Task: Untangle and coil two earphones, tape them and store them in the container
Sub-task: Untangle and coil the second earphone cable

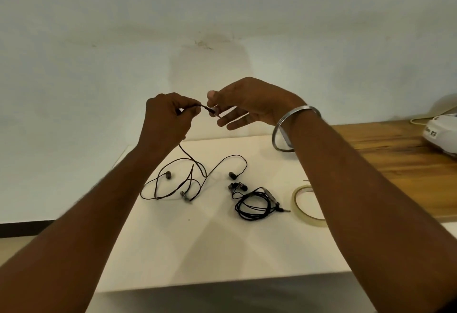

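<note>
Both hands are raised above the white table [197, 250]. My left hand [165, 121] pinches the dark cable of the first earphone [190, 174] near its plug end. My right hand [244, 102] holds the plug tip between thumb and forefinger, its other fingers spread. From my left hand the cable hangs down to loose loops and two earbuds on the table. A second black earphone [254, 203] lies coiled to the right, plug pointing right. A roll of clear tape [306, 206] lies flat beside it, partly hidden by my right forearm.
A steel bangle [284, 129] hangs on my right wrist. A wooden counter [385, 149] runs along the right, with a white device [442, 134] and its cord at the far right. A pale wall stands behind the table. No container is in view.
</note>
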